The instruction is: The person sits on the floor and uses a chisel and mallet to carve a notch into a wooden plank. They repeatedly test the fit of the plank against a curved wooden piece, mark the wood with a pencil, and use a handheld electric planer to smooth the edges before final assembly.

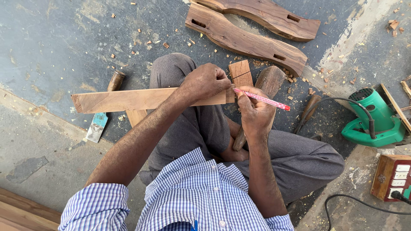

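Left hand (205, 81) clamps its grip over the long wooden slat (128, 100) lying across the knee; right hand (255, 113) beside it pinches a red pencil (265, 100), tip at the slat's end

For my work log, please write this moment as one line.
left hand: pressing wooden plank on knee | right hand: holding red pencil at plank end | floor: chisel, green power tool

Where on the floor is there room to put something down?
Mostly bare floor lies up left, beyond the plank and left of the two curved wood pieces. Grey floor left of the chisel is free too. The right is crowded: green power tool, cords, chips.
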Demonstrator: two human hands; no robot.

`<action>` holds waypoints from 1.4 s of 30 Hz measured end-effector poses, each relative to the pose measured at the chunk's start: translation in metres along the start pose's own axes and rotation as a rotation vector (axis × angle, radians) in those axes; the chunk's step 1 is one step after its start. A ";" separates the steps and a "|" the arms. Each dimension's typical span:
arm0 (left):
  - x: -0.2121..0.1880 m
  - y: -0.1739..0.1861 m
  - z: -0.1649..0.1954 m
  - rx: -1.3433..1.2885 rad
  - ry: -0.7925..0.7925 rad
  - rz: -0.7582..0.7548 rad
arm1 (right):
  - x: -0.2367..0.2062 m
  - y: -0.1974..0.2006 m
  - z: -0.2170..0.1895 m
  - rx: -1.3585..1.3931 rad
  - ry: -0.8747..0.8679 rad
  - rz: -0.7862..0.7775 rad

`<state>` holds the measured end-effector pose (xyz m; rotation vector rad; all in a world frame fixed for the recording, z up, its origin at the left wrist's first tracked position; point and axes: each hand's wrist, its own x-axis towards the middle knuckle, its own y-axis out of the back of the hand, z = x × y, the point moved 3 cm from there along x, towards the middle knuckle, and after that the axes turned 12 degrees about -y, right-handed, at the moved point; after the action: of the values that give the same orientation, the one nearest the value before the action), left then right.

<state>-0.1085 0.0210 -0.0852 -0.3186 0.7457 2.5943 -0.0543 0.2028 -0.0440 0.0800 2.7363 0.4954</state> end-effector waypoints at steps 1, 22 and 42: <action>0.000 0.000 -0.002 -0.001 0.011 -0.003 | 0.000 0.000 0.000 -0.017 0.008 -0.002; -0.131 0.070 -0.042 0.625 -0.168 0.578 | 0.019 0.156 0.137 -0.079 -0.046 0.459; 0.006 -0.023 0.177 0.839 -0.318 -0.045 | 0.110 0.060 0.214 -0.596 -0.319 0.122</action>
<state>-0.1214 0.1374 0.0491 0.3184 1.5556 1.9794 -0.0812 0.3421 -0.2474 0.1570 2.1849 1.1952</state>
